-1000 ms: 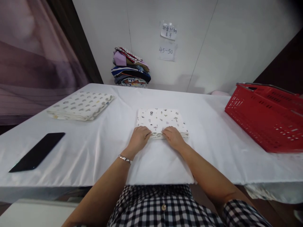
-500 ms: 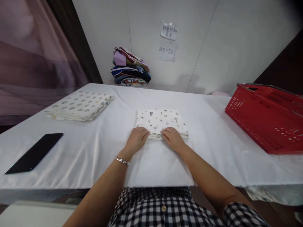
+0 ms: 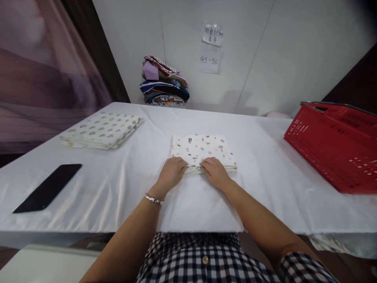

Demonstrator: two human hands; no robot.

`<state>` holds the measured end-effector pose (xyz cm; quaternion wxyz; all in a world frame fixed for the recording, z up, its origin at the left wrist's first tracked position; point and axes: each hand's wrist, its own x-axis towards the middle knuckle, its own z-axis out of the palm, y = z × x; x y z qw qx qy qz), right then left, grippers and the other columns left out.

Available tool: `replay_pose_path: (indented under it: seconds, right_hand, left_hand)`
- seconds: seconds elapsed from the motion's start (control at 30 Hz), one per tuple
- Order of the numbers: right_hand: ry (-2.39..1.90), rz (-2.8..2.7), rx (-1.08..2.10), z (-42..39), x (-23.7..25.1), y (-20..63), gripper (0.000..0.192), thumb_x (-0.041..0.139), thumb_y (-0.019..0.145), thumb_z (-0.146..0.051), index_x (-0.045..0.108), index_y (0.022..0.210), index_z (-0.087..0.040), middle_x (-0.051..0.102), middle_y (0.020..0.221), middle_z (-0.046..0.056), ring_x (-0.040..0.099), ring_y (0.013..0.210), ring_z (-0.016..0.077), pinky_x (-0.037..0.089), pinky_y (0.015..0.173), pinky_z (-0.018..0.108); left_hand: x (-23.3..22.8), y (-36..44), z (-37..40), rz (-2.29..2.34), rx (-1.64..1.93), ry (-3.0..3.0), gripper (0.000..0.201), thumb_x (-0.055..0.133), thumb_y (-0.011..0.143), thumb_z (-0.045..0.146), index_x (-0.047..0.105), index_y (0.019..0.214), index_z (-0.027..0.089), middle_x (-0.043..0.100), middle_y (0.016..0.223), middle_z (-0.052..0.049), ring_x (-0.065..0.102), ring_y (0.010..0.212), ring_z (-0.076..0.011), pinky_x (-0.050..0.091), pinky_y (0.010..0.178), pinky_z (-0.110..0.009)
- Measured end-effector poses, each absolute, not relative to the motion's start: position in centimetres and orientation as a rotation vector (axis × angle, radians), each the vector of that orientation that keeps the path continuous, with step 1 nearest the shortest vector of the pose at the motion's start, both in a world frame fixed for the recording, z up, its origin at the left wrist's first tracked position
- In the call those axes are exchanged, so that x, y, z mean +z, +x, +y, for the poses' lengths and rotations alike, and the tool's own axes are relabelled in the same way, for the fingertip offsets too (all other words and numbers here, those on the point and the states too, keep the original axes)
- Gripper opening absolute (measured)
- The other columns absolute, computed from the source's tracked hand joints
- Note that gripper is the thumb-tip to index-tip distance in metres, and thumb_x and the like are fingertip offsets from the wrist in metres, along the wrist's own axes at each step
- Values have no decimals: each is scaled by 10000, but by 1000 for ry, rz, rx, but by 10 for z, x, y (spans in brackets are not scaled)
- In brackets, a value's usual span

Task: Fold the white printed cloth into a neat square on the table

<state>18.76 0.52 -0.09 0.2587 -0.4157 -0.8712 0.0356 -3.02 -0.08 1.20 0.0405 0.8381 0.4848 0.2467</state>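
A white cloth (image 3: 203,149) printed with small plants and animals lies folded into a flat rectangle at the middle of the table. My left hand (image 3: 173,169) pinches its near edge left of centre, fingers closed and thumb toward the fold. My right hand (image 3: 216,171) grips the same edge a short way to the right. Several layers show along the near edge between the hands. Part of that edge is covered by my fingers.
Another folded cloth (image 3: 103,129) with grey shapes lies at the back left of the white-covered table (image 3: 259,177). A black phone-like slab (image 3: 48,188) rests at the left. On the right stands a red basket (image 3: 332,145). Stacked fabrics (image 3: 165,84) are beyond the far edge.
The whole view has shifted slightly. Both hands keep their hold on the cloth's near edge, and the cloth looks the same.
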Motion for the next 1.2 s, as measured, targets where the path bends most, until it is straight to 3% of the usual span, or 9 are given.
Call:
replay_pose_path:
  seconds: [0.37,0.7,0.9,1.2]
  right_hand:
    - [-1079,-2372,82,3,-1,187,239,401,920,-209,633,971,-180,591,917,82,496,835,200,380,798,359]
    - [-1081,-2383,76,3,-1,189,190,466,876,-163,626,978,-174,583,946,72,486,843,198,388,814,353]
    - [-1105,-2391,71,4,-4,189,194,486,865,-151,623,1000,-173,580,954,69,475,850,199,387,806,344]
    - [-1146,-2363,-14,8,-11,185,212,432,897,-165,631,969,-165,589,911,79,481,834,204,382,774,330]
  left_hand:
    - [18,-29,-11,1546,699,2655,192,421,884,181,612,863,194,617,847,-52,546,839,-196,408,767,-360]
    - [9,-44,-14,1570,810,2620,192,494,858,247,639,969,189,623,1006,-71,530,943,-219,430,813,-371]
    - [12,-46,-12,1563,661,2663,208,492,849,197,626,1008,203,631,1008,-55,530,963,-219,420,807,-372]
    - [27,-41,-5,1544,363,2890,198,456,882,242,621,796,175,610,833,-53,531,832,-204,377,734,-350]
